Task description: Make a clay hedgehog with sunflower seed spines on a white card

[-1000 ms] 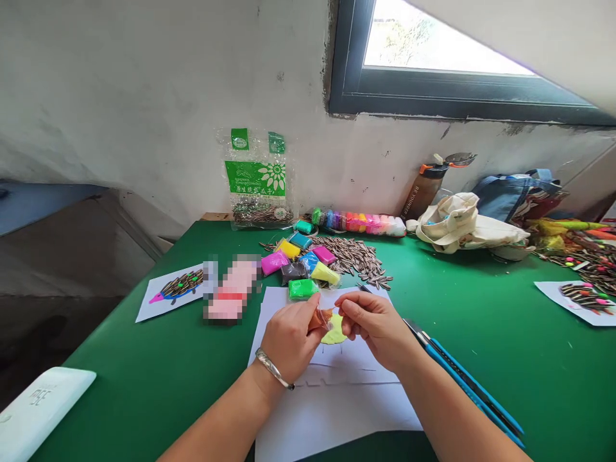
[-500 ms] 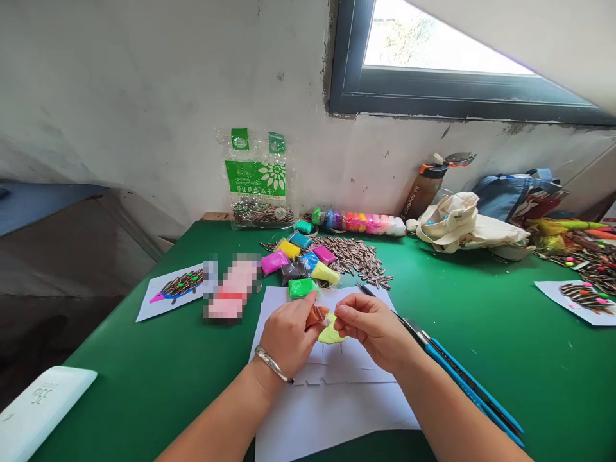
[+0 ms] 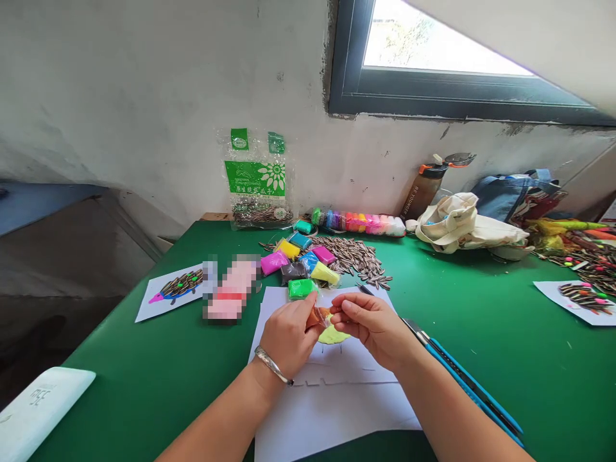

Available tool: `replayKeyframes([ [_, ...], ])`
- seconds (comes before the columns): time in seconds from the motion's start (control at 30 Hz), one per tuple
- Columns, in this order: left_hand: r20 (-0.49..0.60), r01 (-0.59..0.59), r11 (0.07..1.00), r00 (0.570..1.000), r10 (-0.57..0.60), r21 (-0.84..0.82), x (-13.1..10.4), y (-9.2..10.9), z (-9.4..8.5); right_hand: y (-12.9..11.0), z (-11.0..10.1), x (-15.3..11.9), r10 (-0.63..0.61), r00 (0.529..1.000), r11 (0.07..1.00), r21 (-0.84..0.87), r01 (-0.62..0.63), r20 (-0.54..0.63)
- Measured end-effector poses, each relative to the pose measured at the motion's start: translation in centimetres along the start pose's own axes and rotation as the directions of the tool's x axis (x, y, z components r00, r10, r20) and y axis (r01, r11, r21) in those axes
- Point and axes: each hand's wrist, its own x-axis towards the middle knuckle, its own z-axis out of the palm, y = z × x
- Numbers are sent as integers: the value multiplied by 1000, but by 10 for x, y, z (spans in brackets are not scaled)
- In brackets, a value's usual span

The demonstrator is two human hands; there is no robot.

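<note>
My left hand, a bracelet on its wrist, is closed around a small clear packet of orange modelling clay. My right hand is at the packet's right side, thumb and fingers drawn together; whatever they pinch is too small to make out. Beneath both hands, a yellow-green clay shape lies on white paper, with thin drawn lines below it. A green clay packet lies just beyond my left hand.
Several coloured clay packets and loose sunflower seeds lie behind the paper. At right are a blue craft knife and a cloth bag. Seed hedgehog pictures lie left and right. A seed bag leans on the wall.
My right hand has shifted slightly left, its fingertips now closer to the orange clay packet. My left hand keeps its hold and place.
</note>
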Motion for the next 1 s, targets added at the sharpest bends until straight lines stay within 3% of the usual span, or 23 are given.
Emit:
replayKeyframes([
  [0.13,13,11,1000,1000,-11,-14,1,2,-2,-1,1,0,0,1000,999,-33,0,12],
  [0.23,21,21,1000,1000,-21,-21,1,2,-3,3,2,1,-51,999,980,-191,52,11],
  [0.47,36,-42,997,998,44,-65,-2,4,0,13,6,4,-159,987,852,-506,136,-2],
  [0.63,40,-99,988,994,105,-117,-4,8,2,14,12,4,-259,963,739,-626,249,77],
  [0.77,41,-78,990,996,83,-118,-3,8,0,9,11,2,-212,977,815,-546,195,32],
  [0.9,43,-9,993,999,14,-116,0,5,-1,4,3,4,-126,987,961,-261,96,-101],
  [1.0,21,35,996,999,-34,-81,1,1,0,3,-2,5,-62,993,995,-78,54,-100],
])
